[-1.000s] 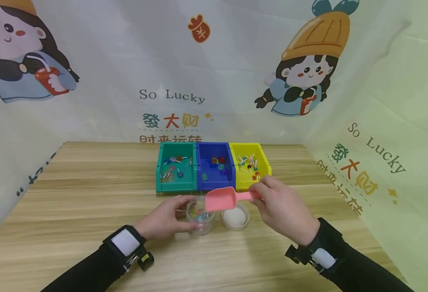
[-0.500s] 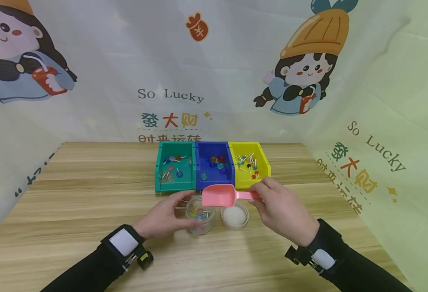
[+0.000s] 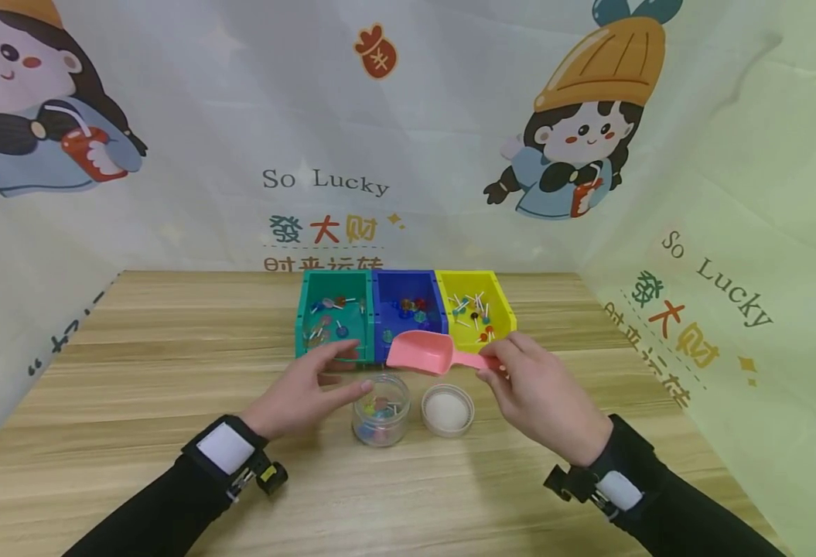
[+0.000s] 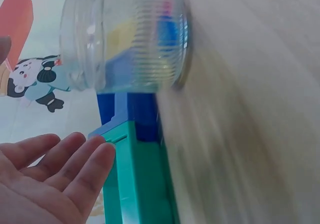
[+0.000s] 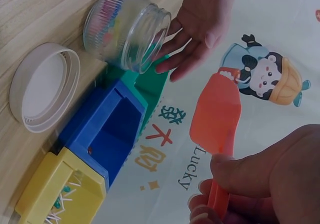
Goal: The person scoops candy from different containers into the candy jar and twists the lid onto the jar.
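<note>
My right hand (image 3: 543, 391) pinches the handle of a pink scoop (image 3: 421, 352), its blade raised in front of the blue bin. No load shows on the blade in the right wrist view. Fingers spread, my left hand (image 3: 303, 391) hovers at the left of a clear ribbed jar (image 3: 381, 422), its thumb near the rim. The lidless jar stands upright with small coloured pieces at its bottom. Right of it lies a white lid (image 3: 448, 410), inner side up. In the left wrist view the left fingers (image 4: 75, 169) are apart from the jar (image 4: 125, 39).
Behind the jar stand three joined bins: green (image 3: 334, 352), blue (image 3: 411, 280) and yellow (image 3: 473, 282). Green and yellow hold small pins with coloured heads; blue holds coloured beads. A printed cloth (image 3: 435, 139) hangs behind and beside the wooden table (image 3: 192, 348).
My left hand has let go of the jar and drawn back to the left, fingers spreading. The scoop has risen and moved away from over the jar toward the bins.
</note>
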